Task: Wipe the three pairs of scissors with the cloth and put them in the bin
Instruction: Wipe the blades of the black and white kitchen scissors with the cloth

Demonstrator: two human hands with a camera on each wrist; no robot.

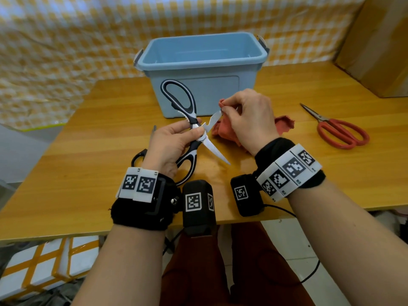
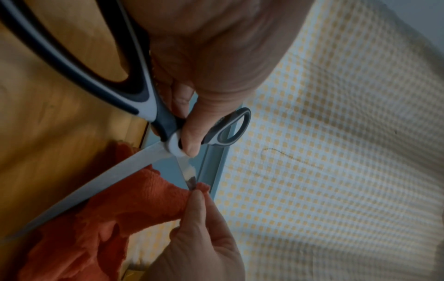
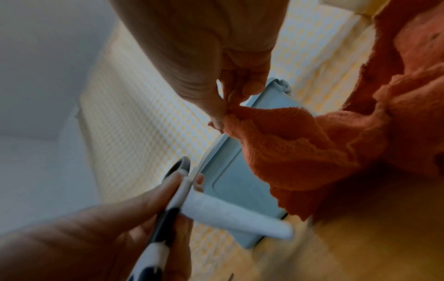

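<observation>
My left hand point(image 1: 176, 138) grips the black-and-white kitchen scissors point(image 1: 192, 129) at their pivot, blades spread wide, above the wooden table point(image 1: 88, 173). The right hand point(image 1: 245, 115) pinches the red-orange cloth point(image 1: 223, 131) around the tip of the upper blade. In the left wrist view the thumb presses the scissors point(image 2: 153, 114) at the pivot while the cloth point(image 2: 120, 209) wraps the blade tip. The right wrist view shows the cloth point(image 3: 300, 152) hanging from the pinching fingers. Red-handled scissors point(image 1: 337, 131) lie at the right. Black-handled scissors point(image 1: 139, 157) lie partly hidden under my left hand. The blue bin point(image 1: 203, 60) stands behind.
A cardboard box point(image 1: 379, 45) stands at the table's back right corner. A yellow-checked sheet point(image 1: 66, 40) hangs behind the table. The table's front edge runs just below my wrists.
</observation>
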